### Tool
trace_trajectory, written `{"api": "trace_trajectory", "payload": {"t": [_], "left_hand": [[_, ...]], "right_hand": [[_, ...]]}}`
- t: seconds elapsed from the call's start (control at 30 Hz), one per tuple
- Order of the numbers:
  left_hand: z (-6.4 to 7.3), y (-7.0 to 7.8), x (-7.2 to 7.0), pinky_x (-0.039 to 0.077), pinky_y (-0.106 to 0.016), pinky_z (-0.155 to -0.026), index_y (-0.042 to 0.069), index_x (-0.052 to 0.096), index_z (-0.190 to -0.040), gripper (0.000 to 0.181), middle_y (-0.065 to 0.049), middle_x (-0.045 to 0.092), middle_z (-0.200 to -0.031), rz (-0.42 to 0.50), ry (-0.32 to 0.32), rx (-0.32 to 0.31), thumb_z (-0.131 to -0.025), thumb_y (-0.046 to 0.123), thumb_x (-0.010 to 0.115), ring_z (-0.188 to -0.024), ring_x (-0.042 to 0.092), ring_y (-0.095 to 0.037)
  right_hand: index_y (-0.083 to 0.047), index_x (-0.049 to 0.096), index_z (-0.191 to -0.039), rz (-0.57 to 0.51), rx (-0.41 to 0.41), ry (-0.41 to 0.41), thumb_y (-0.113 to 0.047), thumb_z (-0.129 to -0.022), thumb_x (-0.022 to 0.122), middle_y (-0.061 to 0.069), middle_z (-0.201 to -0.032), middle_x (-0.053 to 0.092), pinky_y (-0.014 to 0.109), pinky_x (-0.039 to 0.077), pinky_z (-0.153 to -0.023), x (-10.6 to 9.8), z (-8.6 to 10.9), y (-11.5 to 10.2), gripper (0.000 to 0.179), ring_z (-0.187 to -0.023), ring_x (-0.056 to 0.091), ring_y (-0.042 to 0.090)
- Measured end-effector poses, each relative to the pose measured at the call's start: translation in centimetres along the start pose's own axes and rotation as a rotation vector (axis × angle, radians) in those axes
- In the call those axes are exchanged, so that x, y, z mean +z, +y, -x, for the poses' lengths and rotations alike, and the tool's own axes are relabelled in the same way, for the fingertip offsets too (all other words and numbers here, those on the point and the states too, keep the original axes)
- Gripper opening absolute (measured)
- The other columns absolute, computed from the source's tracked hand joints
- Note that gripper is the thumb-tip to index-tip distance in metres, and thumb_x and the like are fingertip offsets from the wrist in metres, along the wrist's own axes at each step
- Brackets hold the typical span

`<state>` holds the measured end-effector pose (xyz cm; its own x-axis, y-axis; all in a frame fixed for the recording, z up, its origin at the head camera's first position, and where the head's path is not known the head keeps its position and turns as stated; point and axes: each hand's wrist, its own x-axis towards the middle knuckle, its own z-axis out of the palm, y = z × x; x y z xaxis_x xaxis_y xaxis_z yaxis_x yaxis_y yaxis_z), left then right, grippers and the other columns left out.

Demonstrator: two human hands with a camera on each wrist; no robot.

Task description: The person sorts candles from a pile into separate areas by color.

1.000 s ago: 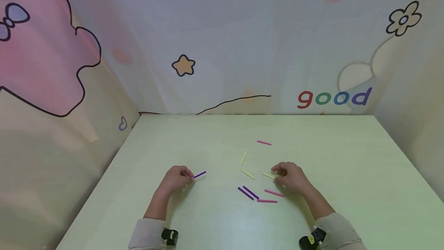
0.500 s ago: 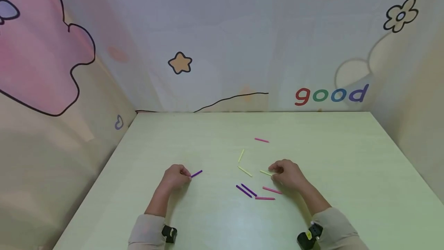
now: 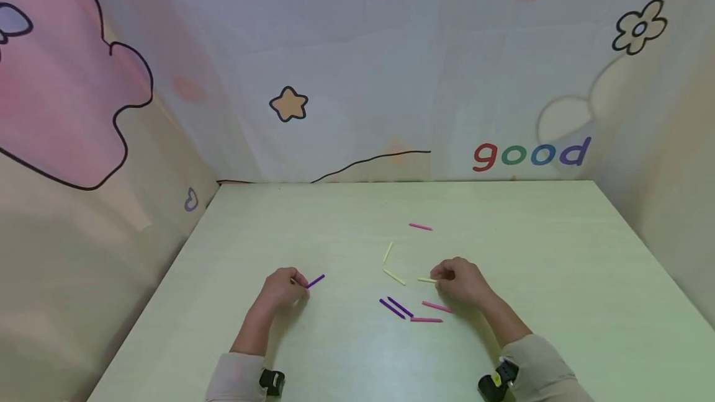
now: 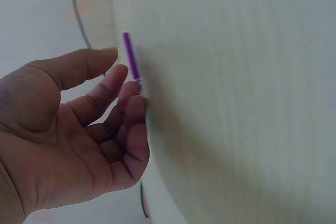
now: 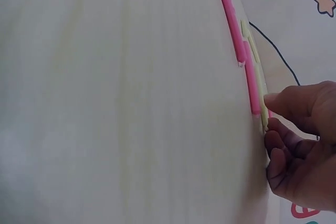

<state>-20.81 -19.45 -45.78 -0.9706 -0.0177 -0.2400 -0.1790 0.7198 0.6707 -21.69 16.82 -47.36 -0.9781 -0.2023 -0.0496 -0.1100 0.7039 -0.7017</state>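
My left hand [image 3: 283, 287], over the left part of the table, has its fingertips at the end of a short purple stick [image 3: 315, 281]. In the left wrist view thumb and forefinger are slightly apart, and the stick [image 4: 131, 56] lies just beyond them, its near end by the other fingertips. On the right, my right hand [image 3: 463, 281] touches a pale yellow stick [image 3: 426, 280] at its right end. The right wrist view has the thumb tip [image 5: 270, 99] against this stick, with a gap to the forefinger. In the head view fingers cover both stick ends.
Two purple sticks [image 3: 393, 309] lie side by side near the middle, beside two pink sticks [image 3: 426, 320]. Further back are two yellow sticks [image 3: 393, 276] and one pink stick [image 3: 421, 226]. A printed cloth [image 3: 357, 79] stands behind the pale table [image 3: 558, 234].
The yellow stick at my right hand has turned slightly and lies more level across the view. The purple stick at my left hand has tilted a little. Both hands stay almost in place.
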Motion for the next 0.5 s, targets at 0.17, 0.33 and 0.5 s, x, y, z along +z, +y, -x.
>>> {"api": "trace_trajectory", "payload": {"t": [0.17, 0.33, 0.5], "left_hand": [[1.2, 0.3, -0.1, 0.043, -0.034, -0.06, 0.005, 0.062, -0.093, 0.018, -0.006, 0.058, -0.084, -0.055, 0.004, 0.051, -0.08, 0.013, 0.07, -0.073, 0.053, -0.021], [1.7, 0.9, 0.0, 0.046, -0.037, -0.065, 0.005, 0.062, -0.099, 0.023, -0.009, 0.06, -0.091, -0.088, 0.021, 0.134, -0.08, 0.017, 0.07, -0.08, 0.055, -0.024], [2.1, 1.1, 0.3, 0.047, -0.038, -0.066, 0.005, 0.062, -0.1, 0.024, -0.009, 0.062, -0.094, -0.053, 0.018, 0.173, -0.081, 0.017, 0.07, -0.082, 0.057, -0.023]], "right_hand": [[-0.001, 0.067, -0.095, -0.006, -0.013, -0.002, 0.003, -0.078, 0.066, 0.004, -0.085, 0.055, 0.037, 0.045, -0.075, 0.1, 0.2, -0.4, 0.017, -0.081, 0.051, 0.021], [-0.001, 0.067, -0.095, -0.006, -0.025, -0.006, 0.004, -0.077, 0.067, 0.004, -0.083, 0.055, 0.037, 0.045, -0.073, 0.0, 0.1, -0.5, 0.018, -0.08, 0.05, 0.021], [-0.001, 0.067, -0.092, -0.005, -0.028, -0.024, 0.003, -0.076, 0.068, 0.002, -0.077, 0.053, 0.034, 0.042, -0.069, 0.1, -0.1, -0.3, 0.016, -0.076, 0.048, 0.019]]}}
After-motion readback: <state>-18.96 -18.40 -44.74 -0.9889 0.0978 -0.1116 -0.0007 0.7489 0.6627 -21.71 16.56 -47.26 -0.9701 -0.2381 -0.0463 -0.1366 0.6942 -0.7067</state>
